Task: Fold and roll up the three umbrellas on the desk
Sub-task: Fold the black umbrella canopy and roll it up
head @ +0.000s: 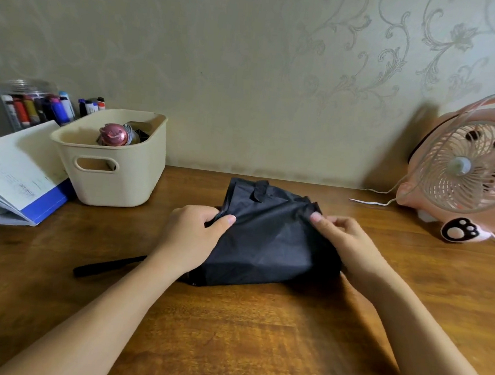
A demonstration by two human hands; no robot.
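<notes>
While the left hand (195,233) pinches the left edge of the black fabric umbrella (268,242) and the right hand (347,242) pinches its upper right corner, the bare brown wooden surface (228,334) lies open on the near side of both forearms. The umbrella lies between the two hands, mid-surface, short of the wall. Its canopy is collapsed, flattened and creased, with a closure tab (260,190) at the far edge. A cream plastic basket (108,176) stands far left and a pink desk fan (463,171) far right, both apart from it.

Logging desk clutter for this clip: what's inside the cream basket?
A pink shiny object and a dark item beside it show above the basket rim; anything lower is hidden by its wall.
</notes>
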